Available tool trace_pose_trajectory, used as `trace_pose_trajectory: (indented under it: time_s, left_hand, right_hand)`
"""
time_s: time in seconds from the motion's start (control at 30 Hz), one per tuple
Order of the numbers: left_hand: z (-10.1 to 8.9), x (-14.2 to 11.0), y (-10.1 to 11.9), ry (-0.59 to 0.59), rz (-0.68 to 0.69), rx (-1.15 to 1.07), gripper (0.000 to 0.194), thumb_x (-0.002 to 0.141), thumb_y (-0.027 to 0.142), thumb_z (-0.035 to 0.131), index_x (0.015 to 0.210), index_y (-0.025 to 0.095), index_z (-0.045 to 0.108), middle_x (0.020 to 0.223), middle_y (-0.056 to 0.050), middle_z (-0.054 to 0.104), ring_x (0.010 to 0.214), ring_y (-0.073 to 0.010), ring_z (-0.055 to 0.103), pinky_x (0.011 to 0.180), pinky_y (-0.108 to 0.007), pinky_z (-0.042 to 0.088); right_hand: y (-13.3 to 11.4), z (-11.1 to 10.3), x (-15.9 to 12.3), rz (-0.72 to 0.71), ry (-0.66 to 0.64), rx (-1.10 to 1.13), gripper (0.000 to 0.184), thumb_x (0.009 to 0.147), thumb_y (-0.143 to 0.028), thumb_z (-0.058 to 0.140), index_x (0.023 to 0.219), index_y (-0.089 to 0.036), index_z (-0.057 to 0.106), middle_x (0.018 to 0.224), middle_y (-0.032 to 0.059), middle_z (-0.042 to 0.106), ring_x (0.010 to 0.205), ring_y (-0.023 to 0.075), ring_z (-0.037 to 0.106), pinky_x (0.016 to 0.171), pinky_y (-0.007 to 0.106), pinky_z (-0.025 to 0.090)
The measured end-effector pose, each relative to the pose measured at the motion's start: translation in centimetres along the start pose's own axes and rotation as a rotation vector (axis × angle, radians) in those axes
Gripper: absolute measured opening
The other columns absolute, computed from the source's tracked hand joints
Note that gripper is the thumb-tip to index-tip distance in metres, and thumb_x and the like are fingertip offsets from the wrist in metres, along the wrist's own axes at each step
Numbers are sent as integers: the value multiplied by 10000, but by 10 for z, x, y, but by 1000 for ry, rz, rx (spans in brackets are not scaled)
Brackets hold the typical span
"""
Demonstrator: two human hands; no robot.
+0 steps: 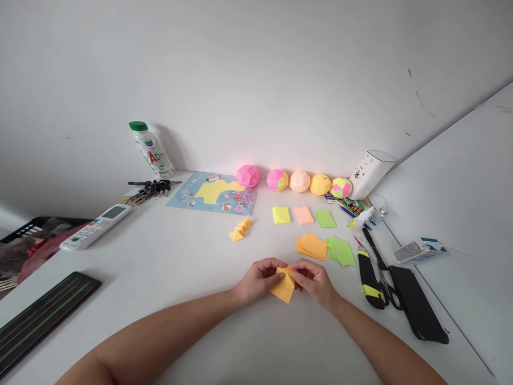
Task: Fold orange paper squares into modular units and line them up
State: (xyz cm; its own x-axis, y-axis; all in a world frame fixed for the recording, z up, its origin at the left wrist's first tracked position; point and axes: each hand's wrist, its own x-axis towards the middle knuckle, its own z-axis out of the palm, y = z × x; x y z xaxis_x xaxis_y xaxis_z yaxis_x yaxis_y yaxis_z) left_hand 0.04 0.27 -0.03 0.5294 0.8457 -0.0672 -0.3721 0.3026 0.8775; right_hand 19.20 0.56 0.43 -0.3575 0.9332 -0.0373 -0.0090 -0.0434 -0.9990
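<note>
Between my two hands is an orange square of paper (284,290), partly folded at its upper edge. My left hand (258,280) pinches its left side, thumb on top. On the other side my right hand (315,280) grips the upper right edge between thumb and fingers. The fingertips hide part of the fold. Just beyond the hands lie a fanned stack of orange paper squares (311,246) and a stack of green ones (340,251). Several small folded orange pieces (241,230) sit in a row farther left.
Faceted paper balls (248,176) line the wall, with yellow (281,215), peach (304,215) and light green (325,218) pads before them. At right lie a utility knife (369,278), scissors (385,278) and a black phone (419,305). A remote (96,227) and bottle (152,152) are left.
</note>
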Motion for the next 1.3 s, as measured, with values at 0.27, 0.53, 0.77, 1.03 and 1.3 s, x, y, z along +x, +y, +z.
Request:
trace_pose_trajectory:
  time_s: [0.27,0.53,0.77,1.03,1.3]
  left_hand:
    - [0,0,1,44,-11,1,249,742,316,658,925,161,590,871,-66,681,821,-204,646,748,-356,485]
    - [2,0,-1,20,-6,14,302,717,324,680,956,166,583,887,-67,681,840,-205,642,747,-345,480]
    - [3,0,0,1,24,-42,292,734,309,668,963,155,574,891,-74,683,851,-216,648,774,-368,480]
    - [2,0,1,21,-19,-35,277,722,288,680,952,161,593,888,-68,686,831,-189,641,751,-329,478]
    - [3,-2,3,31,-29,-51,252,729,280,673,934,154,599,853,-60,685,801,-189,645,727,-327,485]
  right_hand:
    - [-2,4,1,-7,19,18,123,758,-277,647,834,-181,653,716,-4,553,535,97,522,471,234,426]
    - [0,4,0,-37,-3,-1,102,756,-247,651,844,-194,660,776,2,552,557,92,532,499,233,448]
    - [0,8,0,-68,8,-62,96,771,-247,635,850,-195,651,764,1,538,565,91,523,502,226,457]
    - [4,5,2,-62,-15,-75,118,766,-259,640,856,-183,650,779,10,555,582,100,538,542,245,485]
    - [2,6,2,-76,-21,-113,123,765,-278,637,844,-184,646,766,14,553,553,97,529,522,245,484]
